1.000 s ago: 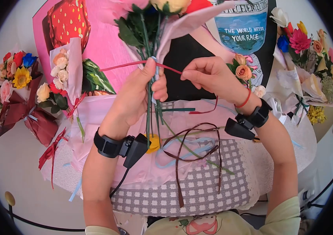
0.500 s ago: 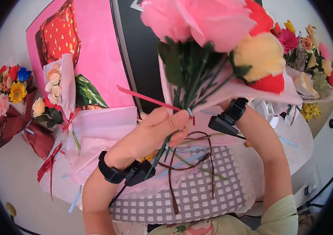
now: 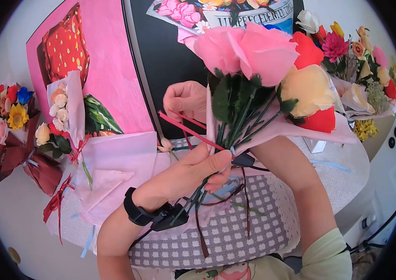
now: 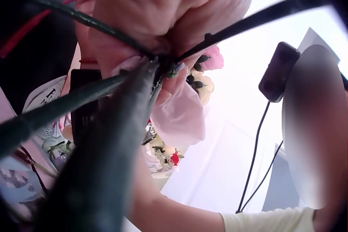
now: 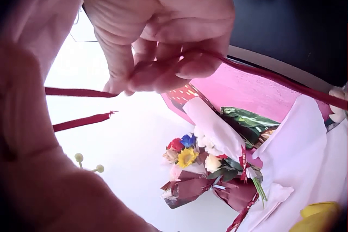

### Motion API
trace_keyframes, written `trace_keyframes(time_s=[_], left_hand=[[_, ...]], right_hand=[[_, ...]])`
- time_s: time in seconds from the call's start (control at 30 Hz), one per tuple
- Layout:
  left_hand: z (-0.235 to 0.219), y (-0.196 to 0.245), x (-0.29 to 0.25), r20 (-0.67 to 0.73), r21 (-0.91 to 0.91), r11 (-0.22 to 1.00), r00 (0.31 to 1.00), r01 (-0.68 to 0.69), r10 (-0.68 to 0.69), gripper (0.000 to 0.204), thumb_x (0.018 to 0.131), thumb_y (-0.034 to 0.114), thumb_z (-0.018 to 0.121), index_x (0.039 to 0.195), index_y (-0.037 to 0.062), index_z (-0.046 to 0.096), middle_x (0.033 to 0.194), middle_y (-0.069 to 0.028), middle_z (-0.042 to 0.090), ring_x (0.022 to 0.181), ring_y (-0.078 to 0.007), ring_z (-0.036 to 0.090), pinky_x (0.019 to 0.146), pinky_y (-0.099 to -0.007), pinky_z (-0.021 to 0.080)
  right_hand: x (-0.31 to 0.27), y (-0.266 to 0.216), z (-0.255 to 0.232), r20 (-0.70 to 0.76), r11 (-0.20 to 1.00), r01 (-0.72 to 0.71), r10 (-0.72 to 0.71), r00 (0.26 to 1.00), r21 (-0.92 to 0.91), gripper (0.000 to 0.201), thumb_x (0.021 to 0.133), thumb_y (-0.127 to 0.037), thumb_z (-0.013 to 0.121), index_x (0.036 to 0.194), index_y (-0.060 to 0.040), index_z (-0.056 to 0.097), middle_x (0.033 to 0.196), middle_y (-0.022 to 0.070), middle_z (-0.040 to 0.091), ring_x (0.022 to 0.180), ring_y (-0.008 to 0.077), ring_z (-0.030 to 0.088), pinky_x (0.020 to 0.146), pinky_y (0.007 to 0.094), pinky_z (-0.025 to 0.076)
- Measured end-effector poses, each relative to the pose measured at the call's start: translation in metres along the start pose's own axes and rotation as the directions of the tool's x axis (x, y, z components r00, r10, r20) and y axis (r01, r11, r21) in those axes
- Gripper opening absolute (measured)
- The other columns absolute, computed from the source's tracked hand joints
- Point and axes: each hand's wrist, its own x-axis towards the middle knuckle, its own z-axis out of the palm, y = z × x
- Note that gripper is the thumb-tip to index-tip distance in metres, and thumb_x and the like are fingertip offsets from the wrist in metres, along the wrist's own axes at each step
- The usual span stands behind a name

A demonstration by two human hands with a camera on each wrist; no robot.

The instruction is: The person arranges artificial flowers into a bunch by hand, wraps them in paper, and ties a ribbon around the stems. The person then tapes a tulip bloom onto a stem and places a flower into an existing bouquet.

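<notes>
Pink, red and cream bouquet [image 3: 249, 88], held up over the desk [image 3: 349, 175] with blooms leaning outward, looks light but top-heavy: stems [image 3: 241, 122] probably stiff and wiry, apt to fan or slide, petals and pink wrap [image 3: 277, 127] soft, easily creased. Best hold is the gathered neck below the leaves, firm but not crushing, where the left hand [image 3: 184, 175] is clenched round the stems. Red ribbon [image 3: 191, 130] seems limp and slippery, so better pinched near an end; the right hand [image 3: 187, 99] pinches it beside the blooms.
</notes>
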Motion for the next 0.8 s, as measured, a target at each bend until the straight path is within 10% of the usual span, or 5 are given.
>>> trace_keyframes(time_s=[0.17, 0.33, 0.63, 0.73, 0.8], left_hand=[[-0.003, 0.004, 0.001, -0.165, 0.202, 0.975, 0.978, -0.093, 0.127, 0.034, 0.093, 0.034, 0.04, 0.074, 0.0058, 0.038, 0.057, 0.0015, 0.036, 0.05, -0.0083, 0.036, 0.048, -0.0223, 0.032], [-0.037, 0.007, 0.001, -0.533, 0.288, 0.946, 0.795, -0.151, 0.289, 0.03, 0.092, 0.032, 0.043, 0.075, 0.008, 0.037, 0.058, 0.0015, 0.038, 0.05, -0.0076, 0.038, 0.048, -0.0212, 0.034], [-0.058, 0.013, -0.01, -0.644, 0.533, 0.846, 0.657, 0.015, 0.393, 0.025, 0.09, 0.027, 0.047, 0.084, 0.0028, 0.047, 0.067, -0.0033, 0.048, 0.06, -0.0139, 0.048, 0.058, -0.0236, 0.04], [-0.059, 0.001, -0.014, -0.358, 0.907, 0.41, 0.698, 0.101, 0.62, 0.02, 0.086, 0.015, 0.049, 0.097, -0.0005, 0.051, 0.079, -0.0085, 0.059, 0.064, -0.0174, 0.056, 0.055, -0.0305, 0.045], [-0.071, -0.015, -0.015, -0.191, 0.977, 0.206, 0.663, 0.058, 0.723, 0.021, 0.084, 0.013, 0.049, 0.101, 0.0002, 0.051, 0.089, -0.0097, 0.058, 0.074, -0.018, 0.055, 0.062, -0.0315, 0.045]], right_hand=[[-0.017, 0.019, 0.006, -0.343, 0.978, -0.035, -0.039, 0.939, -0.206, 0.019, 0.085, -0.019, 0.053, 0.088, 0.0004, 0.056, 0.084, 0.0012, 0.056, 0.071, 0.0091, 0.049, 0.064, 0.0261, 0.044], [-0.058, -0.014, 0.031, -0.154, 0.173, -0.137, -0.089, 0.984, -0.975, 0.017, 0.079, -0.02, 0.054, 0.086, -0.0056, 0.06, 0.079, 0.0148, 0.057, 0.076, 0.0335, 0.056, 0.064, 0.0378, 0.046], [-0.03, -0.072, 0.098, 0.191, -0.117, 0.152, -0.664, 0.723, -0.981, 0.008, 0.069, -0.009, 0.057, 0.076, -0.0057, 0.056, 0.069, 0.0049, 0.052, 0.064, 0.023, 0.058, 0.051, 0.03, 0.045], [-0.008, -0.071, 0.109, 0.269, -0.21, 0.17, -0.702, 0.659, -0.963, 0.014, 0.066, -0.002, 0.056, 0.08, -0.0026, 0.059, 0.074, 0.0083, 0.056, 0.059, 0.0217, 0.057, 0.049, 0.0277, 0.046], [-0.004, -0.07, 0.119, 0.18, -0.382, -0.008, -0.455, 0.872, -0.924, 0.013, 0.064, -0.008, 0.058, 0.075, -0.0029, 0.059, 0.072, 0.0077, 0.057, 0.06, 0.0213, 0.06, 0.048, 0.028, 0.047]])
